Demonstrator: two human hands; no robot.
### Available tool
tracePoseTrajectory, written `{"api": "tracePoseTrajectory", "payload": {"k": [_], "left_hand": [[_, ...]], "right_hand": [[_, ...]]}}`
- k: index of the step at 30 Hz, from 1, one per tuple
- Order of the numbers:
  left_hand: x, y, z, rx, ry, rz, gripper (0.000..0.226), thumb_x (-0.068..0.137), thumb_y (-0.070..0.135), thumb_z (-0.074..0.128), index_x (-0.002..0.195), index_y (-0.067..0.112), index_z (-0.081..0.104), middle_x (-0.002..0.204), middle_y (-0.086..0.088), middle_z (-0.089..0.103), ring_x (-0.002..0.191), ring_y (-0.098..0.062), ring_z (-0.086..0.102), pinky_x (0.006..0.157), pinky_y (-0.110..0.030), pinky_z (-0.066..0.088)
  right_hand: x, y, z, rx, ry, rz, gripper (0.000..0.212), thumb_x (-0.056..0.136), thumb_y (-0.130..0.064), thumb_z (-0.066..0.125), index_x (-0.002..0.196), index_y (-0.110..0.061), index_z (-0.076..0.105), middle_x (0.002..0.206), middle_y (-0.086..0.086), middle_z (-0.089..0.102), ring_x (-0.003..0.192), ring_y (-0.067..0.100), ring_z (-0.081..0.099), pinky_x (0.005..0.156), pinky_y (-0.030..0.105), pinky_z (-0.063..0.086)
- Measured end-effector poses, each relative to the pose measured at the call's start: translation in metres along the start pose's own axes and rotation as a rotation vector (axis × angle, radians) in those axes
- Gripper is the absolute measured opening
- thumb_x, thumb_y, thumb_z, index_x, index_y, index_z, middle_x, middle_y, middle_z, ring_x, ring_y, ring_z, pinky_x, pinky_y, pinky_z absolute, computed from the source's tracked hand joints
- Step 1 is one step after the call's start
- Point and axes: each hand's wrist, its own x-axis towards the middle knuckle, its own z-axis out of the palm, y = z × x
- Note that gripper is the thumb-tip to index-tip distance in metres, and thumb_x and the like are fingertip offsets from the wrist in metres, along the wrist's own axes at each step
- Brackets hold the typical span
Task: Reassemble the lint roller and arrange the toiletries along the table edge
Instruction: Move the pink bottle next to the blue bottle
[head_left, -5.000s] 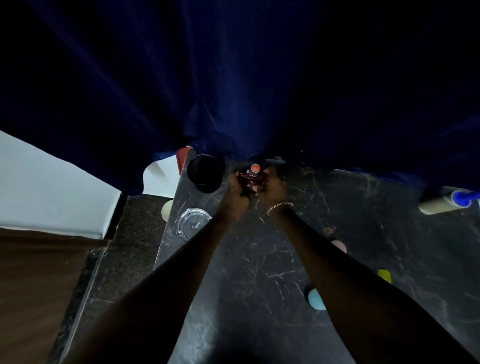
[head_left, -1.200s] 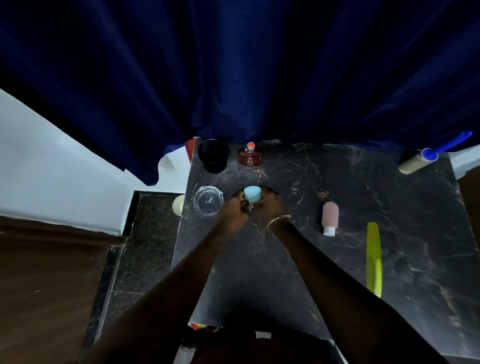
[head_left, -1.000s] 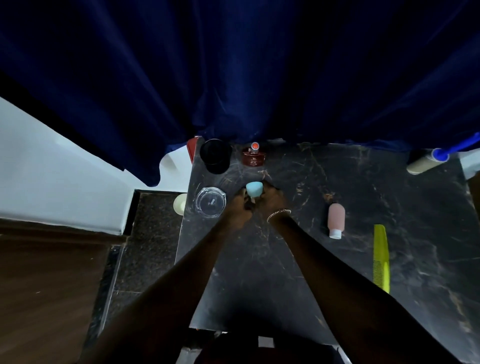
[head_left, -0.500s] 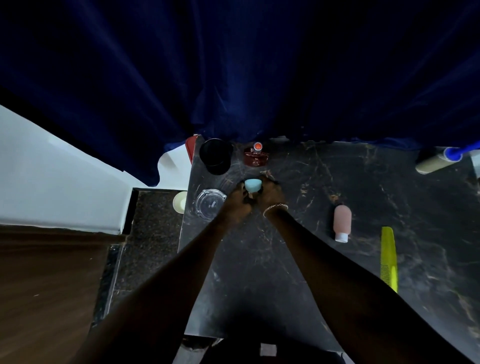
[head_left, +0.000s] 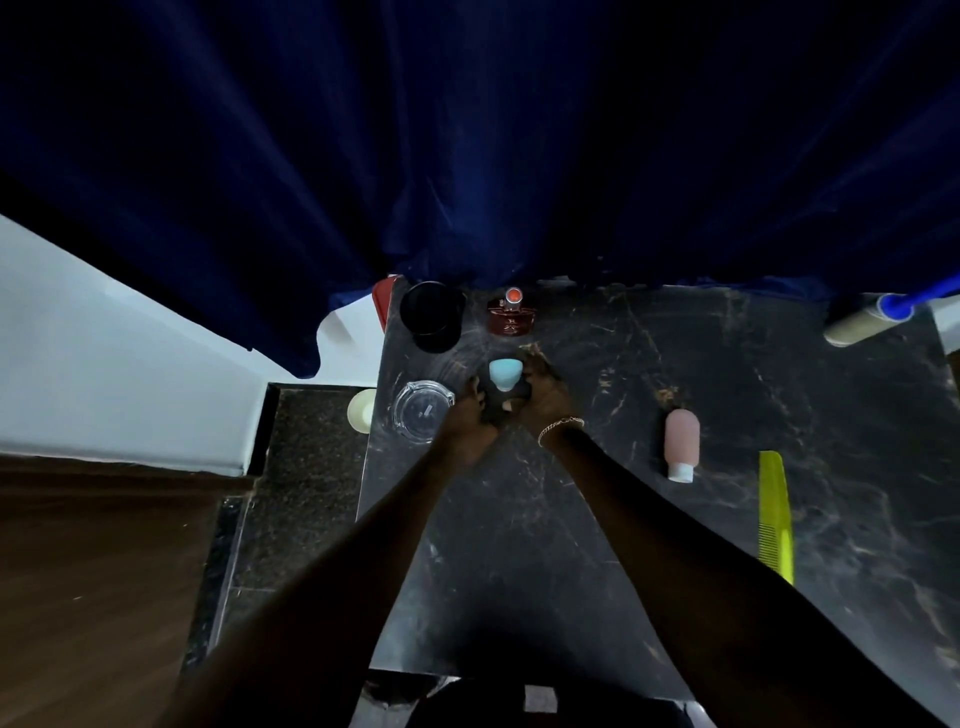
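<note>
We look down on a black marble table (head_left: 571, 519) veined with pale streaks, its far edge pushed against a heavy dark-blue curtain (head_left: 467, 156) that fills the upper half of the view. Our left hand (head_left: 470, 415) and right hand (head_left: 545, 400) meet toward the table's far left, fingers curled from both sides round a small light-blue container (head_left: 504, 374). Its lower part is hidden by our fingers, so we cannot tell whether it rests on the marble. A thin bracelet (head_left: 558, 427) circles the right wrist. Along the far edge stand a black cup (head_left: 432, 316) and, just right of it, a dark red perfume bottle (head_left: 511, 317). A clear glass ashtray (head_left: 422, 410) sits near the left edge, just beside our left hand. Right of our hands a pink bottle (head_left: 681, 441) lies on its side, and further right lies a yellow-green comb (head_left: 775, 514). The lint roller (head_left: 865, 322) lies in the far right corner, its beige roll against the blue handle. Left of the table a white wall (head_left: 104, 364) meets a strip of speckled dark stone (head_left: 306, 467) and a brown wooden floor (head_left: 104, 597).
</note>
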Motion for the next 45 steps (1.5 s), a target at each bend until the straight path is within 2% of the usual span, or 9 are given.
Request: {"api": "tracePoseTrajectory", "payload": {"k": [4,6,10,15,19,27,33,37,45], "left_hand": [[-0.014,-0.006,0.003,0.303,0.01,-0.004,0.055,0.096,0.007,0.062,0.148,-0.001,0.046,0.155,-0.021,0.047,0.145,-0.036,0.044,0.119,-0.037,0.033],[-0.023,-0.008,0.009,0.279,0.003,0.039,0.064,0.095,0.01,0.065,0.153,0.001,0.039,0.158,-0.017,0.045,0.147,-0.032,0.043,0.123,-0.037,0.033],[-0.045,-0.017,0.025,0.371,-0.021,0.117,0.085,0.096,0.025,0.066,0.163,0.008,0.017,0.168,-0.01,0.026,0.156,-0.026,0.027,0.129,-0.04,0.024],[-0.066,-0.023,0.053,0.452,-0.045,0.173,0.083,0.099,0.034,0.061,0.164,0.012,0.014,0.17,-0.008,0.019,0.155,-0.025,0.028,0.128,-0.035,0.026],[-0.07,-0.014,0.079,0.522,-0.053,0.211,0.083,0.099,0.038,0.059,0.164,0.013,0.014,0.171,-0.008,0.017,0.156,-0.026,0.026,0.128,-0.04,0.027],[-0.061,0.031,0.143,0.566,-0.042,0.253,0.076,0.097,0.039,0.062,0.16,0.019,0.025,0.165,-0.005,0.029,0.15,-0.023,0.036,0.123,-0.037,0.033],[-0.048,0.058,0.18,0.514,-0.043,0.204,0.074,0.098,0.038,0.062,0.16,0.018,0.026,0.164,-0.006,0.031,0.15,-0.024,0.036,0.124,-0.038,0.033],[-0.034,0.074,0.199,0.44,-0.039,0.149,0.071,0.099,0.032,0.062,0.159,0.013,0.03,0.16,-0.012,0.039,0.144,-0.029,0.045,0.12,-0.04,0.04],[-0.009,0.082,0.222,0.299,-0.028,0.086,0.027,0.097,0.013,0.062,0.122,0.003,0.065,0.117,-0.017,0.072,0.11,-0.033,0.068,0.097,-0.043,0.054]], "right_hand": [[-0.026,0.014,-0.004,-0.112,-0.056,-0.003,0.09,0.083,-0.012,0.071,0.157,-0.018,0.02,0.159,0.007,0.033,0.139,0.031,0.042,0.114,0.042,0.038],[-0.045,0.026,-0.005,-0.17,-0.036,-0.036,0.087,0.087,-0.019,0.069,0.157,-0.017,0.017,0.159,0.009,0.029,0.139,0.032,0.041,0.116,0.042,0.036],[-0.08,0.05,-0.012,-0.18,-0.008,-0.026,0.082,0.09,-0.027,0.067,0.156,-0.017,0.02,0.16,0.01,0.025,0.142,0.028,0.039,0.118,0.038,0.033],[-0.118,0.076,-0.029,-0.255,0.11,-0.042,0.075,0.092,-0.038,0.063,0.153,-0.011,0.029,0.157,0.01,0.032,0.135,0.028,0.048,0.104,0.038,0.047],[-0.136,0.091,-0.049,-0.204,0.224,-0.051,0.07,0.088,-0.029,0.07,0.144,0.001,0.042,0.145,0.018,0.047,0.133,0.032,0.049,0.109,0.036,0.042],[-0.144,0.131,-0.11,-0.099,0.26,0.129,0.068,0.087,-0.028,0.073,0.143,-0.001,0.046,0.144,0.021,0.049,0.129,0.036,0.052,0.105,0.037,0.045],[-0.13,0.156,-0.143,-0.235,0.132,0.212,0.053,0.091,-0.035,0.065,0.135,-0.008,0.054,0.132,0.016,0.058,0.123,0.033,0.054,0.101,0.037,0.044],[-0.113,0.162,-0.155,-0.156,0.118,0.244,0.039,0.086,-0.027,0.07,0.116,-0.003,0.066,0.118,0.018,0.066,0.112,0.032,0.062,0.092,0.035,0.047],[-0.087,0.169,-0.157,-0.105,0.107,0.338,0.032,0.085,-0.03,0.069,0.112,-0.013,0.07,0.116,0.008,0.072,0.111,0.028,0.066,0.089,0.029,0.048]]}}
